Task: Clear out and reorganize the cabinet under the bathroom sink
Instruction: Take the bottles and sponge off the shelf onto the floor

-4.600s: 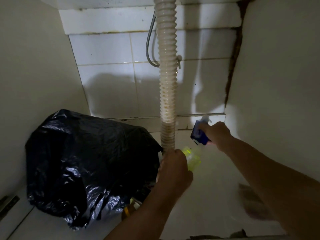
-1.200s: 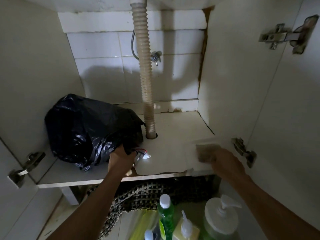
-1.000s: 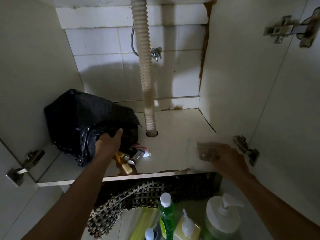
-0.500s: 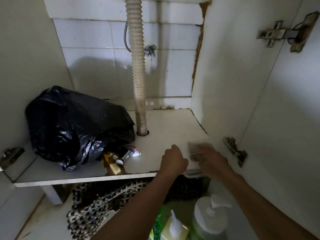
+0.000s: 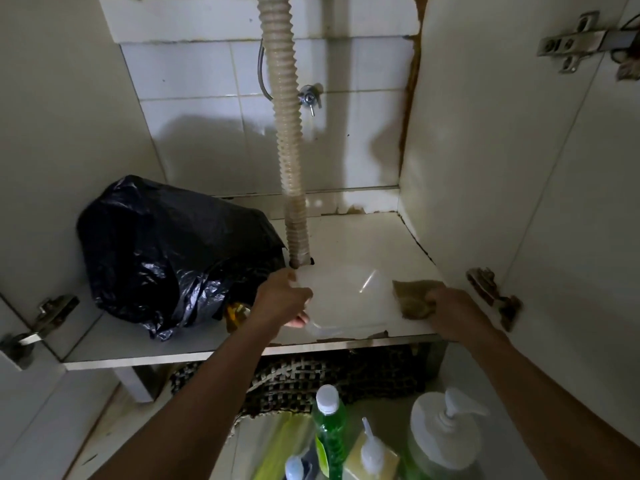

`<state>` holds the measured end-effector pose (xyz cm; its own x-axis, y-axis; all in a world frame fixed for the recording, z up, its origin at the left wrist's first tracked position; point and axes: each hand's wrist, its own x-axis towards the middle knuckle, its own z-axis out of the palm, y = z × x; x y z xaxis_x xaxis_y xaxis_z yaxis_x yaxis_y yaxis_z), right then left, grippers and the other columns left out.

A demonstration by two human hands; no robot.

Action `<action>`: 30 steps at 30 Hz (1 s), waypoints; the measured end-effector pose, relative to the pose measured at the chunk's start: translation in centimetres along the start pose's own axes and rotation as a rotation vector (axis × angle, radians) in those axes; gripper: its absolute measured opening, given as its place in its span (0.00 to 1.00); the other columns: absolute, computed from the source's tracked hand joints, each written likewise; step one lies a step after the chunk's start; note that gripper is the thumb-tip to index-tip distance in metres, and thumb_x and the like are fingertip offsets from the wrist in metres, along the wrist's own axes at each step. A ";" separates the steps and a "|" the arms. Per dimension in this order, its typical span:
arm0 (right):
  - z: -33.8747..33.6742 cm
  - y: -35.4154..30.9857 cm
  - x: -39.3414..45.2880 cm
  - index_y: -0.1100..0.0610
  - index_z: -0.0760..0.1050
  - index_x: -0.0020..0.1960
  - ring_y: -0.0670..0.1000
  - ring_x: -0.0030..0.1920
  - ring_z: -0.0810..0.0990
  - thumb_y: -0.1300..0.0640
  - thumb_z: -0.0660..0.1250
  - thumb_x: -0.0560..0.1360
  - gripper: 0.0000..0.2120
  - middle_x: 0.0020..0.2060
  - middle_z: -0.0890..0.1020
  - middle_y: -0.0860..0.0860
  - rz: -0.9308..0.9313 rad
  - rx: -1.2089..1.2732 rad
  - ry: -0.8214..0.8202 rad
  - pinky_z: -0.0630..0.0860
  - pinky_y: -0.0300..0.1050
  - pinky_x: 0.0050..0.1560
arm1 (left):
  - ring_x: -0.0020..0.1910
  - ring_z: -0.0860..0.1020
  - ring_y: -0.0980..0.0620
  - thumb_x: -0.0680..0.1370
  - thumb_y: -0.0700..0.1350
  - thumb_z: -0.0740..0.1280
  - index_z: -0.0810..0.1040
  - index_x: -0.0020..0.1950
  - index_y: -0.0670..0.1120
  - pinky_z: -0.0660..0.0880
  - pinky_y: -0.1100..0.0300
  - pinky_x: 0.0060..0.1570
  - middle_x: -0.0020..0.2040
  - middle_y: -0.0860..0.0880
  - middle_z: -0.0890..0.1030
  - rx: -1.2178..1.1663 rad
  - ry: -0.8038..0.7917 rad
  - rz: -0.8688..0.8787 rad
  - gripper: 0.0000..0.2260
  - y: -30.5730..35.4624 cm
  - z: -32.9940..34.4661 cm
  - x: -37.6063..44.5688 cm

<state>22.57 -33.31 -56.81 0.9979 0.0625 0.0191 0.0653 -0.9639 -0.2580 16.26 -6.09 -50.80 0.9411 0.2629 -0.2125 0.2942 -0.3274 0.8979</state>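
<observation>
- Cabinet under the sink, white laminate [image 5: 363, 244], is open and mostly cleared; its shelf runs across the middle of the frame.
- What matters for the next move: a clear plastic container [image 5: 341, 299] lies on the shelf, centre frame, just in front of the ribbed beige drain hose [image 5: 289, 133]. It stretches from the left hand [image 5: 282, 301] out toward the right side of the frame, long axis roughly left-right, I think, though it's see-through and hard to read.
- Left hand is grasping that container at its left rim, fingers curled around the edge, so it's clearly the nearer one.
- Right hand [image 5: 450, 311] sits at the shelf's front right corner, clenched on a crumpled brown rag [image 5: 414, 299], just beside the container's right end.
- Crinkly black plastic bin bag [image 5: 166, 251] fills the shelf's left half, right behind the left hand. A small yellowish item peeks out at its foot; can't tell what.
- Counts: one bag, one container, one rag, one hose. Lower frame, on the floor: one green bottle with a white cap [image 5: 329, 434], one big white pump dispenser [image 5: 446, 431], one small pump bottle [image 5: 370, 452], and one woven checked mat [image 5: 311, 379].
</observation>
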 end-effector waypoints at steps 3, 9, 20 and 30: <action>2.3 0.1 0.8 0.59 0.77 0.59 0.55 0.50 0.79 0.59 0.61 0.77 0.13 0.54 0.80 0.57 0.094 -0.017 0.077 0.78 0.45 0.48 | 0.28 0.76 0.48 0.76 0.34 0.63 0.70 0.58 0.41 0.76 0.59 0.32 0.35 0.41 0.75 -0.044 -0.007 -0.018 0.11 -0.5 -1.8 -1.0; 2.0 0.0 0.5 0.59 0.80 0.51 0.54 0.44 0.78 0.62 0.58 0.77 0.11 0.50 0.81 0.56 0.164 0.011 0.207 0.76 0.44 0.42 | 0.27 0.76 0.51 0.76 0.34 0.61 0.73 0.58 0.40 0.75 0.61 0.29 0.34 0.44 0.75 -0.036 -0.016 0.040 0.11 -1.0 -3.9 -2.9; -9.3 -4.5 -5.7 0.63 0.81 0.52 0.55 0.46 0.79 0.60 0.68 0.75 0.09 0.44 0.81 0.56 0.092 0.503 0.127 0.74 0.42 0.42 | 0.24 0.74 0.51 0.76 0.32 0.61 0.75 0.60 0.41 0.73 0.61 0.29 0.35 0.43 0.75 0.045 -0.321 0.096 0.14 -0.5 -6.5 -6.1; -8.2 -8.0 -16.0 0.66 0.81 0.40 0.48 0.30 0.70 0.62 0.68 0.73 0.07 0.29 0.74 0.54 -0.033 0.249 -0.397 0.64 0.36 0.29 | 0.21 0.76 0.52 0.74 0.33 0.64 0.75 0.62 0.45 0.76 0.63 0.24 0.35 0.44 0.77 0.471 -0.840 -0.041 0.17 -5.1 0.4 -11.8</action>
<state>6.01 -28.75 -47.09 0.9155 0.2334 -0.3276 0.0474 -0.8714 -0.4882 3.75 -7.92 -53.05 0.6870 -0.3932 -0.6111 0.1942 -0.7110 0.6759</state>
